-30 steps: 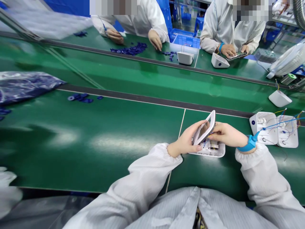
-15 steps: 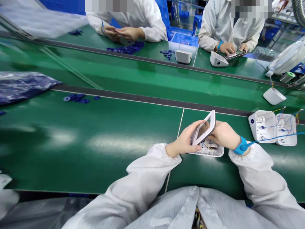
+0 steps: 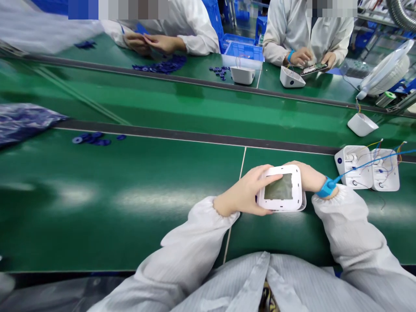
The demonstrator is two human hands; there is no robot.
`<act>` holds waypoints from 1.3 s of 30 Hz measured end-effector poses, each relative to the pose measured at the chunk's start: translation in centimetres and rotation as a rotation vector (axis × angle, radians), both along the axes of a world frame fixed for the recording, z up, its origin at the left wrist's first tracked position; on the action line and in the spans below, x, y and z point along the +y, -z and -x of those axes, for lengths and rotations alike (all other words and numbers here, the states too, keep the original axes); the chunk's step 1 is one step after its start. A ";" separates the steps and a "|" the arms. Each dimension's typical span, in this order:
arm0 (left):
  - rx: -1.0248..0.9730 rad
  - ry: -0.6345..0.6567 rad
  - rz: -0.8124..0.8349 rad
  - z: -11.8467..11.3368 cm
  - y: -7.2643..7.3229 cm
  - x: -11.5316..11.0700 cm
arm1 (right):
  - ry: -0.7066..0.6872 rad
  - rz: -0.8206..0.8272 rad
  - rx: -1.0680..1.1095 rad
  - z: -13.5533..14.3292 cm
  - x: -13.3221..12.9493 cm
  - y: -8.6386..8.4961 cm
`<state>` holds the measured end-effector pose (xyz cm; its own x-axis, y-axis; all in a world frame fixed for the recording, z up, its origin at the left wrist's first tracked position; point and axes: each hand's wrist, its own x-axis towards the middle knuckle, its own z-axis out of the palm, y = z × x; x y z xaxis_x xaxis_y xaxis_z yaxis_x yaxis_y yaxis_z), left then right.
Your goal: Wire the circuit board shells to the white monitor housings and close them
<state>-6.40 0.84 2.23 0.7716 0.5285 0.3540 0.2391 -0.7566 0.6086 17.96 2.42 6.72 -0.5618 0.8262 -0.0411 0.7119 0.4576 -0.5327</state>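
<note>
A white front cover with a dark rectangular screen lies nearly flat over a white housing, whose edge shows below and to the right. Wrapped around the cover's left side is my left hand, thumb and fingers on its frame. My right hand, with a blue wrist strap, is at the far right side of the cover and housing. Its fingers are hidden behind the cover, so its grip does not show.
Two open white housings with wires stand to the right. A white housing sits on the green belt beyond. Blue round parts lie left. Two co-workers in white sleeves handle parts across the belt.
The cover has gone from steeply tilted to nearly flat over the housing, hiding the wires inside. My left hand still grips it. Across the belt, one co-worker's hand has lifted from a board.
</note>
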 end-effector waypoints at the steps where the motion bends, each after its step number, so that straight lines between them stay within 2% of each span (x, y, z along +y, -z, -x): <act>1: 0.029 0.019 -0.026 0.1 -0.1 0.0 | -0.077 0.111 0.020 -0.8 0.5 -0.5; 3: 0.061 0.043 -0.051 0.0 -0.2 -0.1 | -0.203 0.325 0.080 -2.8 1.4 -1.6; 4: 0.073 0.045 -0.053 -0.1 -0.3 -0.1 | -0.182 0.376 0.133 -3.7 1.8 -2.1; 6: 0.101 0.031 -0.049 -0.3 -0.3 -0.2 | 0.044 0.378 0.282 -4.8 2.5 -2.4; 8: 0.138 0.006 -0.048 -0.4 -0.1 -0.4 | 0.324 0.320 0.436 -4.6 2.7 -1.8; 10: 0.168 -0.017 -0.050 -0.5 0.1 -0.5 | 0.452 0.314 0.550 -3.1 2.6 -0.6; 15: 0.205 -0.076 -0.062 -1.3 0.5 -1.1 | 0.426 0.521 0.816 1.0 2.0 2.2; 18: 0.240 -0.092 -0.059 -1.7 0.5 -1.3 | 0.484 0.616 1.020 1.5 1.9 2.6; 21: 0.250 -0.079 -0.049 -1.9 0.5 -1.3 | 0.477 0.667 1.111 1.3 1.8 2.6; 25: 0.271 -0.072 -0.022 -1.8 0.7 -1.5 | 0.492 0.651 1.166 1.2 2.1 2.7; 29: 0.308 -0.114 0.004 -1.9 0.9 -2.0 | 0.608 0.520 1.146 1.1 2.2 3.3; 31: 0.307 -0.177 0.012 -2.1 1.1 -2.2 | 0.715 0.408 1.107 0.8 1.5 3.9; 33: 0.298 -0.305 0.016 -2.3 1.2 -2.6 | 0.793 0.315 1.065 0.4 -0.2 4.9; 35: 0.292 -0.476 0.013 -2.8 1.1 -3.0 | 0.746 0.247 0.983 0.1 -2.6 5.9; 37: 0.302 -0.624 0.012 -3.4 1.1 -3.8 | 0.584 0.152 0.812 -0.3 -4.9 6.7; 39: 0.328 -0.713 0.014 -4.1 1.1 -5.3 | 0.470 0.092 0.654 -0.7 -6.4 7.1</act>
